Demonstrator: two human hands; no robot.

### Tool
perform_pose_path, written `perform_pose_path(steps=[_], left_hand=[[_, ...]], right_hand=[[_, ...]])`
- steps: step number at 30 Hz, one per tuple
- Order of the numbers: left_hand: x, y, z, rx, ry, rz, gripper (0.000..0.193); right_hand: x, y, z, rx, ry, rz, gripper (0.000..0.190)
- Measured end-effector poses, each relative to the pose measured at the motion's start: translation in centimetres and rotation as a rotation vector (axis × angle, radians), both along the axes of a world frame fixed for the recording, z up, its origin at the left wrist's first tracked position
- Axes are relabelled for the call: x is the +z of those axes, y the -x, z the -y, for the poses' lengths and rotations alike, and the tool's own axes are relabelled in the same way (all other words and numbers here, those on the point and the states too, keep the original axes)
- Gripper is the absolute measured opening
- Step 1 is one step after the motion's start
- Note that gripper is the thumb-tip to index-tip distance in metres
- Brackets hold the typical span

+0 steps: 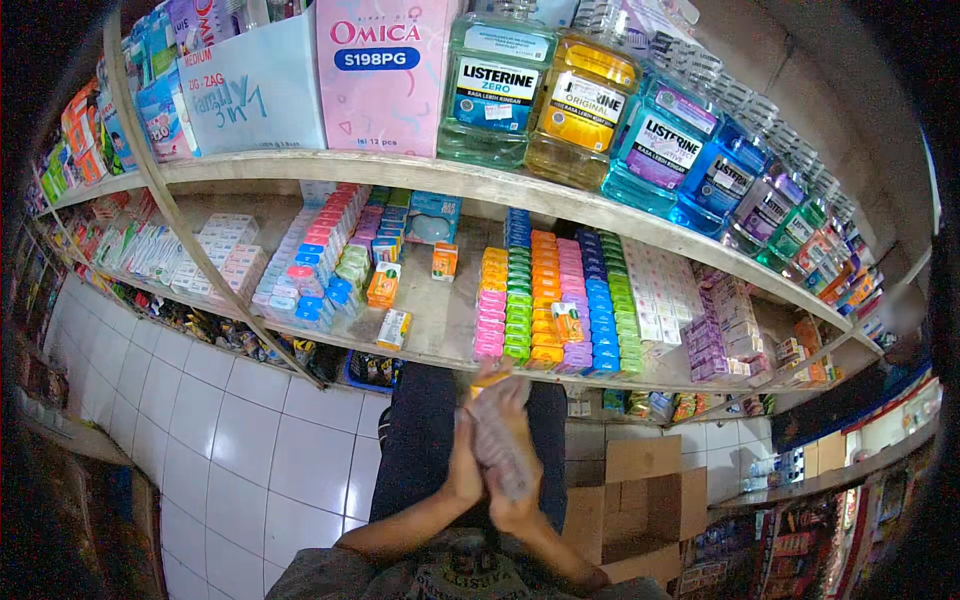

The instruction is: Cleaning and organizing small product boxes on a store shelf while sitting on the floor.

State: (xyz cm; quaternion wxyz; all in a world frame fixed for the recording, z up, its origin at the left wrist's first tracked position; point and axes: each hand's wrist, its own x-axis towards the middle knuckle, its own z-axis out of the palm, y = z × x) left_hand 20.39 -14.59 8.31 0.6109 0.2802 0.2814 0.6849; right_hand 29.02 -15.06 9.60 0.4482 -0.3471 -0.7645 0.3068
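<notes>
In front of my lap, my left hand [466, 461] and my right hand [521, 487] press from both sides on a long stack of small packs [496, 435]. Blur hides its details; it looks greyish along the side, with yellow at the far end. That end is close to the front edge of the lower wooden shelf [442, 330]. Just beyond stand tight rows of small boxed soap bars [545, 300] in pink, green, orange, purple and blue. One orange box [568, 322] leans against their front. Left of the rows, a white-and-yellow box [393, 330] lies by the edge.
Listerine mouthwash bottles [491, 97] and Omica packs [386, 82] line the upper shelf [375, 166], overhanging the soap. A slanting post [187, 240] crosses at left. An open cardboard box [645, 487] stands on the tiled floor [240, 450] at my right.
</notes>
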Motion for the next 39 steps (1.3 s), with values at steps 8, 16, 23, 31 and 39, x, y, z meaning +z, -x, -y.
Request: perform_pose_path(steps=[8, 16, 23, 31, 39], left_hand=[[-2.1, -1.4, 1.6, -0.014, 0.113, -0.049, 0.062], [-0.6, -1.2, 1.0, -0.019, 0.149, 0.111, 0.058], [0.7, 0.7, -0.9, 0.172, 0.035, -0.050, 0.046], [1.2, 0.3, 0.0, 0.170, 0.311, -0.026, 0.039], [0.1, 0.0, 0.1, 0.138, 0.047, -0.109, 0.039]], right_hand=[[-1.2, -0.7, -1.0, -0.072, 0.201, -0.222, 0.048], [-0.9, -0.6, -1.0, -0.056, 0.225, -0.194, 0.047], [-1.0, 0.3, 2.8, -0.117, 0.368, -0.313, 0.040], [-1.6, -0.6, 2.4, -0.254, 0.668, -0.495, 0.041], [-3.2, -0.7, 3.1, -0.149, 0.472, -0.374, 0.043]])
